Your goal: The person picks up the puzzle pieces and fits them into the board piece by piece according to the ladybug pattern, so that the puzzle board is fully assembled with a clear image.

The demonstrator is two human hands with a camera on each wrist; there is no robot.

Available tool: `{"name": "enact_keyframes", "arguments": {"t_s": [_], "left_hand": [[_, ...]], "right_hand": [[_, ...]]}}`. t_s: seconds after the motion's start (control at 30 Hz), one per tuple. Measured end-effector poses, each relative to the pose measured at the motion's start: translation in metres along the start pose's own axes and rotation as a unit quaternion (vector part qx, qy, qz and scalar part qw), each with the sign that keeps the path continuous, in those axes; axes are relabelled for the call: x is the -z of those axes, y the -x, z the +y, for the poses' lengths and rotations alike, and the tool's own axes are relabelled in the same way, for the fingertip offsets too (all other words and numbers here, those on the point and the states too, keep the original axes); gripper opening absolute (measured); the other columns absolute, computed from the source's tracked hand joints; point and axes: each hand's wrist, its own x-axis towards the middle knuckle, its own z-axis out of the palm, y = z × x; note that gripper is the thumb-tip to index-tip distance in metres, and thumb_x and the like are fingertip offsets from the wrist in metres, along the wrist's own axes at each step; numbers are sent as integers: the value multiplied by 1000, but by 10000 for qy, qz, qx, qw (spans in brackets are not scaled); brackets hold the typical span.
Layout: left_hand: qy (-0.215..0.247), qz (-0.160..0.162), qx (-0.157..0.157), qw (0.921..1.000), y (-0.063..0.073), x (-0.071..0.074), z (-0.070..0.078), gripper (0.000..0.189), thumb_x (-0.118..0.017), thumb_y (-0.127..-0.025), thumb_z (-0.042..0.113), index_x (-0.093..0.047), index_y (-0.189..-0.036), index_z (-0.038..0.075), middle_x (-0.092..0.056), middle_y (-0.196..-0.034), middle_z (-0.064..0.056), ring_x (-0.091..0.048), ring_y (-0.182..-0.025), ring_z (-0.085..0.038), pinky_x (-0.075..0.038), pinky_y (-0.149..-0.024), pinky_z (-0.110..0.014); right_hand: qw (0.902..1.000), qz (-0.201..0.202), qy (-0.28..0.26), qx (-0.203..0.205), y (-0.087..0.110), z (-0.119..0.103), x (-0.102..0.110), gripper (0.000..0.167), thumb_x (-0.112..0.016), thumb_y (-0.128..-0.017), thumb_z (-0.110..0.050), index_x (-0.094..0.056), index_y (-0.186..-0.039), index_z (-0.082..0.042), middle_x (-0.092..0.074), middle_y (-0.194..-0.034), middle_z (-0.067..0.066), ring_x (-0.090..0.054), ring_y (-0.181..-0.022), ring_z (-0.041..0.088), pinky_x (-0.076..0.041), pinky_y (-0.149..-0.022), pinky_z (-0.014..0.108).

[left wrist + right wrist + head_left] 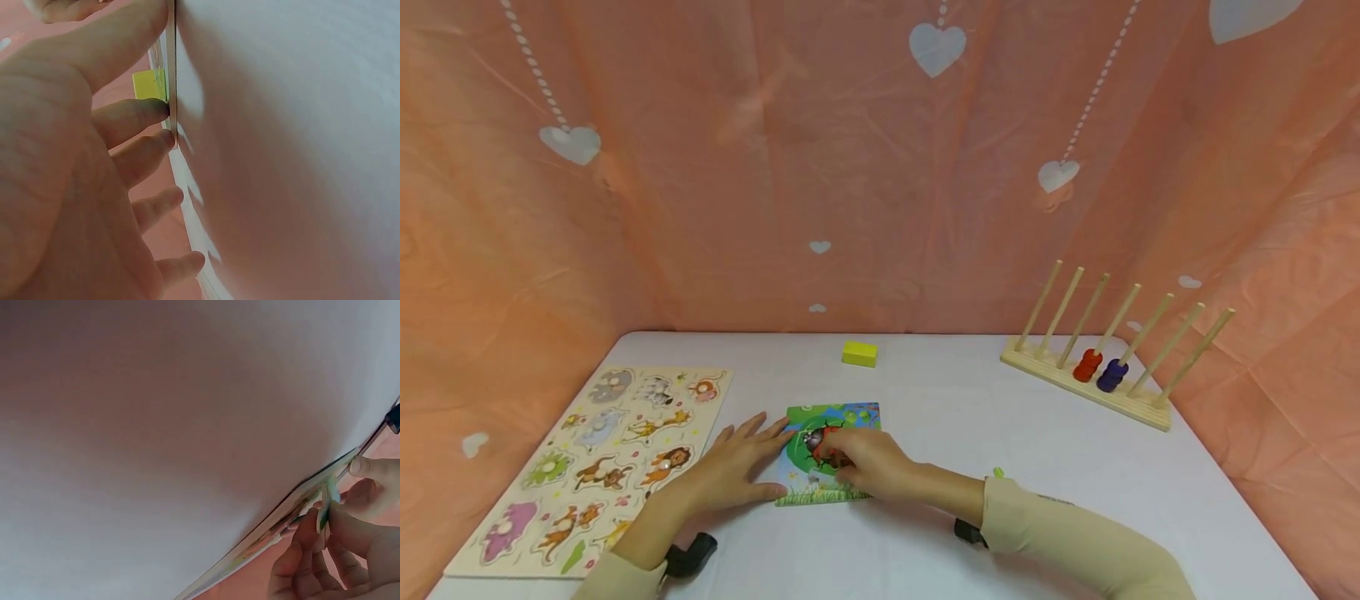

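Observation:
A small square ladybug picture board, a green and blue jigsaw, lies flat on the white table. My left hand spreads its fingers along the board's left side, with fingertips and thumb at its edge. Over the ladybug's body, my right hand bends its fingers down and covers part of the picture. The right wrist view shows a thin, green-edged puzzle piece pinched upright between that thumb and index finger, close over the board. What is printed on the piece is hidden by the fingers.
To the left lies a wooden animal knob puzzle, partly under the left forearm. A yellow block sits beyond the board. At the back right stands a pegged wooden rack with red beads and purple beads.

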Motion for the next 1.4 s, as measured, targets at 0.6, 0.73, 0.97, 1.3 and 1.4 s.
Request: {"name": "enact_keyframes", "arguments": {"t_s": [0.6, 0.73, 0.97, 1.3, 1.4], "left_hand": [[-3, 20, 38, 10000, -1, -3, -3, 83, -73, -83, 56, -51, -145, 6, -40, -155, -17, -24, -142, -53, -18, -102, -80], [46, 22, 59, 10000, -1, -3, -3, 82, -73, -83, 55, -52, -145, 6, -39, -155, -17, -23, -143, -53, -17, -103, -80], [16, 9, 44, 10000, -1, -1, -2, 83, -73, -83, 56, -52, -145, 6, -39, -155, -17, -24, -142, -53, -18, -103, -80], [-23, 60, -49, 10000, 0, -1, 0, 82, -73, -83, 55, -52, -145, 5, -41, -154, -18, -26, -141, -54, -20, -101, -80], [-67, 90, -61, 9999, 0, -1, -1, 82, -73, -83, 55, -51, -145, 5, -41, -154, -19, -27, -141, -54, -21, -101, -80]], "right_hand": [[9897, -247, 1409, 10, 2, -7, -1, 37, -84, -81, -18, -75, -116, -16, -62, -105, -3, -59, -100, 8, -52, -81, 21], [9858, -420, 1626, -75, 0, -9, -1, 38, -85, -80, -23, -75, -116, -20, -63, -107, -3, -60, -103, 10, -53, -80, 24], [9873, -571, 1468, -199, 3, -12, 1, 41, -84, -81, -28, -73, -119, -19, -61, -112, -2, -57, -107, 11, -53, -81, 26], [9531, -457, 2886, 786, 33, -28, 1, 58, -68, -89, -53, -61, -133, -16, -57, -133, 3, -56, -119, 18, -50, -93, 31], [9458, -921, 3008, 810, 48, -38, -2, 73, -55, -93, -62, -47, -147, -14, -42, -154, 5, -42, -139, 25, -44, -106, 42]]}}
